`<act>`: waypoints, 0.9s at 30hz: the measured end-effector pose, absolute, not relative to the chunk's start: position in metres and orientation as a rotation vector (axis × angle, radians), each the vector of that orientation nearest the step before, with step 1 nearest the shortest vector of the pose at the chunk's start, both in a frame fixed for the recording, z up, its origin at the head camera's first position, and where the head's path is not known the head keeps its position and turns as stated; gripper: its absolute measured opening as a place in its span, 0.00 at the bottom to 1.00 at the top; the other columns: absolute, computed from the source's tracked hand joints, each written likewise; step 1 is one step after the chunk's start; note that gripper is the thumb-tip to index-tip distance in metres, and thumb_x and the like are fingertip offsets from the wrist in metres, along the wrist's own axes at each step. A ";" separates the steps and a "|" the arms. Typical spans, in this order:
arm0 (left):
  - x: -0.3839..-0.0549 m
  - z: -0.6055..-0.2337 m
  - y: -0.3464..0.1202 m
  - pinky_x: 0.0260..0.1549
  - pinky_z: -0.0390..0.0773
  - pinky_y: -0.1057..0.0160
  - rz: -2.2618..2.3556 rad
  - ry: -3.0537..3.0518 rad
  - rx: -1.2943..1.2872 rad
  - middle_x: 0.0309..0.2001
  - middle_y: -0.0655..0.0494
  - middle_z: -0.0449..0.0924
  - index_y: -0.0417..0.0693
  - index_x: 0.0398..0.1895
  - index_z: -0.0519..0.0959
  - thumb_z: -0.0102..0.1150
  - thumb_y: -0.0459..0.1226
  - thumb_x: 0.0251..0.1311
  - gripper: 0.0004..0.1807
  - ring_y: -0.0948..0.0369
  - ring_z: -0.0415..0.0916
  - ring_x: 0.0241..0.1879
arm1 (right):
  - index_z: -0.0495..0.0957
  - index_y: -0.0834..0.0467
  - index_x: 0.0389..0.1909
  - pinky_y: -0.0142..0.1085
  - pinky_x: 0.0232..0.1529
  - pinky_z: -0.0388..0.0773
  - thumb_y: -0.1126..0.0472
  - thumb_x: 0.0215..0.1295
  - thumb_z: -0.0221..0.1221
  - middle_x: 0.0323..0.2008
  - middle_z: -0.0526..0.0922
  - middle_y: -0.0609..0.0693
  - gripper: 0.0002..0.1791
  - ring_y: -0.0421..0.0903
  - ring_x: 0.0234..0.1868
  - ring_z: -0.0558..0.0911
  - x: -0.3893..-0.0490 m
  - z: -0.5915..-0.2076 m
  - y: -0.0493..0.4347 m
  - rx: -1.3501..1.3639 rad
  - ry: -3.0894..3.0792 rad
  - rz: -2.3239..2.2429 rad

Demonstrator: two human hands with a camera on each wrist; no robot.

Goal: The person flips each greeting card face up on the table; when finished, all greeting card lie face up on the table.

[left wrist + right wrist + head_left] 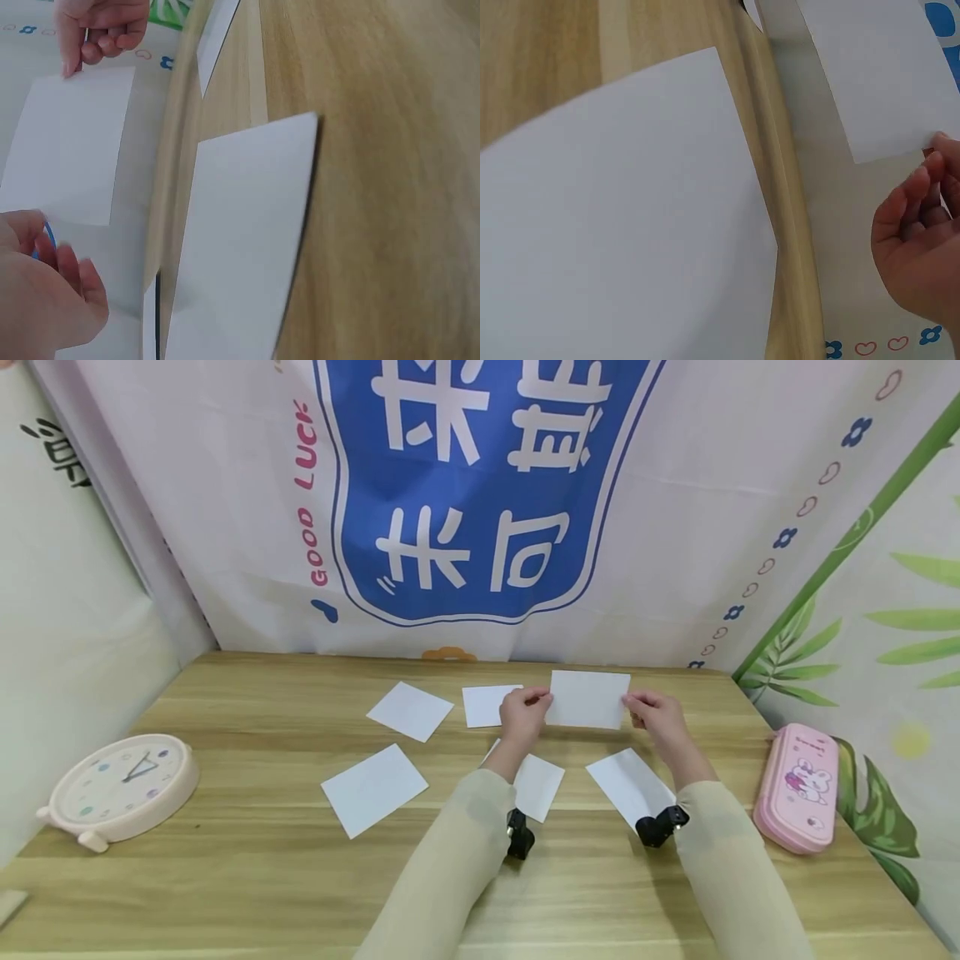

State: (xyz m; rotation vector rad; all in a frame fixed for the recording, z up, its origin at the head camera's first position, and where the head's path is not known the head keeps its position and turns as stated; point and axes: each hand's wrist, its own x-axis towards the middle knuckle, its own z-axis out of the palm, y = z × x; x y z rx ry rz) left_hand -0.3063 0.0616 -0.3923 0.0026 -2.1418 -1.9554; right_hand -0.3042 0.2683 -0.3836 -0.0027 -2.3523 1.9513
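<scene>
Both hands hold up one white card (588,699) above the back of the table. My left hand (522,718) pinches its left edge, and my right hand (658,718) pinches its right edge. In the left wrist view the same card (71,146) stretches between the two hands. Beneath my left forearm lies a white card (542,787), partly covered by the arm. Another card (628,783) lies below my right hand, its near corner behind the black wrist camera. A further card (487,705) sits just left of my left hand.
Two more white cards lie to the left, one farther back (410,711) and one nearer (375,789). A pale pink clock (120,785) stands at the table's left, a pink pencil case (798,789) at its right. A printed curtain (255,568) hangs behind the table.
</scene>
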 end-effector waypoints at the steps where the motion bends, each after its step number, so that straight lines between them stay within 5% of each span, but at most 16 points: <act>1: -0.306 -0.392 0.062 0.24 0.71 0.72 -2.010 -2.121 -0.006 0.25 0.53 0.76 0.36 0.30 0.81 0.59 0.30 0.48 0.06 0.65 0.69 0.25 | 0.75 0.63 0.30 0.28 0.24 0.70 0.61 0.57 0.55 0.21 0.72 0.47 0.08 0.39 0.22 0.70 -0.307 -0.388 0.272 0.017 -2.280 2.057; 6: -0.302 -0.392 0.062 0.23 0.75 0.65 -2.272 -2.010 -0.074 0.24 0.47 0.78 0.31 0.32 0.78 0.55 0.28 0.51 0.07 0.62 0.75 0.21 | 0.75 0.59 0.31 0.26 0.23 0.71 0.60 0.61 0.50 0.24 0.80 0.46 0.08 0.38 0.25 0.78 -0.304 -0.386 0.277 0.088 -2.097 2.413; 11: -0.300 -0.393 0.062 0.34 0.74 0.54 -2.365 -2.002 -0.123 0.28 0.48 0.80 0.34 0.34 0.78 0.50 0.31 0.56 0.09 0.58 0.78 0.29 | 0.69 0.61 0.34 0.28 0.33 0.74 0.55 0.65 0.45 0.31 0.81 0.50 0.12 0.42 0.34 0.79 -0.293 -0.375 0.276 0.070 -2.079 2.576; 16: -0.298 -0.390 0.062 0.37 0.74 0.56 -2.460 -1.942 -0.115 0.33 0.44 0.79 0.32 0.36 0.77 0.51 0.32 0.56 0.10 0.56 0.78 0.32 | 0.74 0.62 0.36 0.34 0.41 0.72 0.64 0.65 0.45 0.35 0.80 0.54 0.10 0.48 0.38 0.79 -0.292 -0.377 0.282 0.132 -1.999 2.734; 21: -0.300 -0.393 0.063 0.31 0.76 0.62 -2.461 -1.902 -0.059 0.33 0.41 0.78 0.29 0.39 0.75 0.54 0.26 0.50 0.12 0.55 0.77 0.29 | 0.73 0.60 0.47 0.32 0.34 0.75 0.70 0.59 0.50 0.32 0.79 0.54 0.14 0.45 0.30 0.80 -0.291 -0.377 0.281 0.027 -2.013 2.680; 27: -0.305 -0.397 0.065 0.27 0.77 0.63 -2.415 -1.906 0.013 0.30 0.42 0.78 0.30 0.42 0.75 0.54 0.24 0.48 0.14 0.56 0.77 0.27 | 0.56 0.65 0.60 0.28 0.26 0.75 0.72 0.58 0.51 0.26 0.79 0.51 0.28 0.43 0.22 0.79 -0.288 -0.375 0.270 -0.097 -2.133 2.465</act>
